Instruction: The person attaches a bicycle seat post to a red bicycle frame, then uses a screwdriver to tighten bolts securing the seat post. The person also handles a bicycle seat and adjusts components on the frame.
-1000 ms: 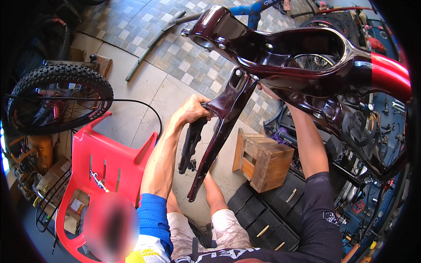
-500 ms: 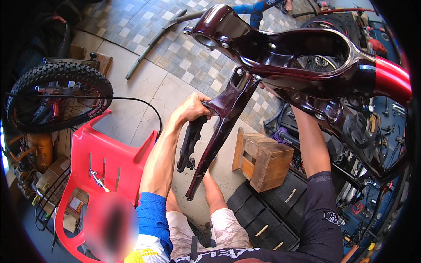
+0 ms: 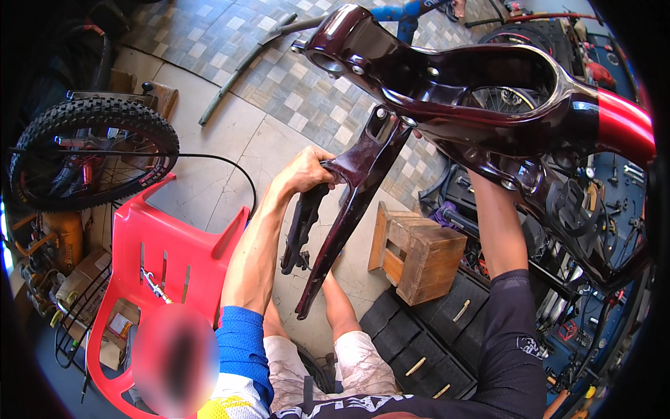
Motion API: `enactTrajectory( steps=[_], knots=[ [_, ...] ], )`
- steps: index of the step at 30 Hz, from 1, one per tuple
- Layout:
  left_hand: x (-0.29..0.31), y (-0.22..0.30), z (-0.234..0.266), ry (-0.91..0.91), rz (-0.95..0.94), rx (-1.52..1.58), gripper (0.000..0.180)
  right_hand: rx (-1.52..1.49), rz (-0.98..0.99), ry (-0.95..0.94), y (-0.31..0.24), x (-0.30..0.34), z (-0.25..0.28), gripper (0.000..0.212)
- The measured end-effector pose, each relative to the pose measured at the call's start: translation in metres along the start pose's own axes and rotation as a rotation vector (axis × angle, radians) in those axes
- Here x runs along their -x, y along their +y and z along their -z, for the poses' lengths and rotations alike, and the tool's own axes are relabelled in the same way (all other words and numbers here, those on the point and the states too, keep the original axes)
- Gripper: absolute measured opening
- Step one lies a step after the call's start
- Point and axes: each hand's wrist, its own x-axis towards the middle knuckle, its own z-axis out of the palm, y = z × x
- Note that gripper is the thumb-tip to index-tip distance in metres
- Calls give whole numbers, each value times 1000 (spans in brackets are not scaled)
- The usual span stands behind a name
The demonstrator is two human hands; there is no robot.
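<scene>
A glossy dark maroon bicycle frame [image 3: 447, 105] with a bright red section hangs across the upper right. Its rear swingarm [image 3: 366, 153] slopes down toward me in two prongs. My left hand [image 3: 307, 170] is closed round the swingarm by its left prong, the fingertips tucked behind it. My right forearm [image 3: 497, 227] reaches up behind the frame. Of my right hand [image 3: 417, 135] only a bit of finger shows beside the pivot; the frame hides the rest, so I cannot tell its grip.
A red plastic chair [image 3: 178, 223] stands at the left with a small metal tool on it, below a knobby tyred wheel [image 3: 98, 153]. To the right are a wooden stool [image 3: 429, 262], black drawers [image 3: 412, 342] and a tool-covered blue board [image 3: 618, 188]. A blue frame [image 3: 408, 17] lies at the back.
</scene>
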Motion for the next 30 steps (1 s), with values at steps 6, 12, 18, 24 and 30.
enactTrajectory(
  steps=[6, 12, 18, 24, 30],
  knots=[
    [0, 2, 1, 6, 3, -77, 30, 17, -12, -12, 3, 0, 15, 35],
    [2, 3, -1, -9, 6, -66, 31, 22, 54, -58, -10, -7, 2, 36],
    [3, -1, -7, -47, -30, -69, 32, 109, 263, -68, -46, 6, -79, 37],
    [11, -3, -11, -46, 9, 23, 27, 271, 236, 80, -108, 47, -92, 38],
    [13, 0, -16, -74, 20, 64, 26, 281, 269, 292, -106, 59, -106, 32]
  ],
)
